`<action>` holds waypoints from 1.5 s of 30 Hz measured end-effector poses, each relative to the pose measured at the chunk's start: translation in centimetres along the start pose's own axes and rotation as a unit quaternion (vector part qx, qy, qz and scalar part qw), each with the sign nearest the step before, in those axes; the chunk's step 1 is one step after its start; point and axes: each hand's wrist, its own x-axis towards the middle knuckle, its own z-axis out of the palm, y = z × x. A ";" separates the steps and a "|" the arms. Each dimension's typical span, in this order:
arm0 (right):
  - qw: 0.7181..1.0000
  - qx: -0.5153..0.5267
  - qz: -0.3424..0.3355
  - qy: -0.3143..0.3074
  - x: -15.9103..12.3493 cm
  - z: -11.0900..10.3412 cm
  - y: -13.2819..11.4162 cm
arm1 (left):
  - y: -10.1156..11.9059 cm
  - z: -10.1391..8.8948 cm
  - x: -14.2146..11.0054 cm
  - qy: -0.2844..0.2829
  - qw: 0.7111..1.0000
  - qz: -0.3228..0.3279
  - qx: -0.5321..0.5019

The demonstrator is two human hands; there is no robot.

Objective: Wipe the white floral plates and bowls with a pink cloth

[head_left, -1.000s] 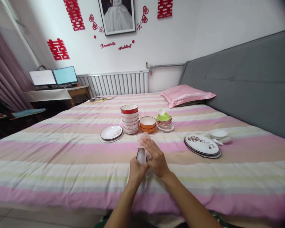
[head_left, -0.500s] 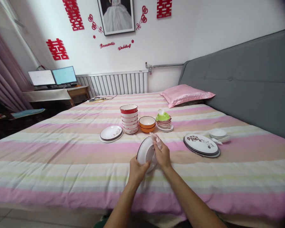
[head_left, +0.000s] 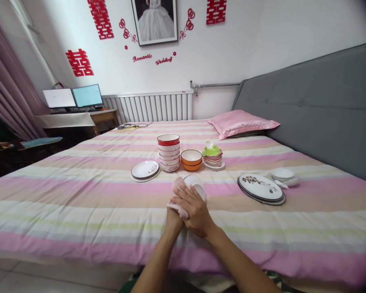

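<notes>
A white plate (head_left: 199,185) with a dark rim is held up at a tilt above the near part of the bed. My left hand (head_left: 173,221) grips its near left edge, the fingers mostly hidden under a pale pink cloth (head_left: 179,210) and behind the plate. My right hand (head_left: 197,211) lies across the plate's face, pressing the cloth against its left side with the fingers stretched over it. Just beyond the hands stand two orange bowls (head_left: 191,163) and a tall stack of white bowls (head_left: 170,158) with a red one on top.
Left of the bowls sit small stacked plates (head_left: 144,169). To the right are stacked oval plates (head_left: 260,187), small white dishes (head_left: 282,175) with a white spoon, and a stack topped by a green leaf-shaped dish (head_left: 212,151). A pink pillow (head_left: 242,123) lies near the grey headboard (head_left: 317,97).
My right hand and the cloth have moved from the plate's upper right edge to its left side, over my left hand. The view has shifted slightly left.
</notes>
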 end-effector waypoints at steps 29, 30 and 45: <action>0.786 0.308 0.489 0.219 0.8 0.5 7.1 | -0.2 0.1 -0.2 -0.070 0.993 -0.004 0.097; 0.766 0.315 0.514 0.223 0.5 0.7 7.5 | -0.3 0.1 -0.2 -0.068 0.993 -0.012 0.093; 0.820 0.343 0.429 0.164 1.6 -0.8 3.1 | 2.5 -4.0 1.5 -0.024 0.957 0.175 0.230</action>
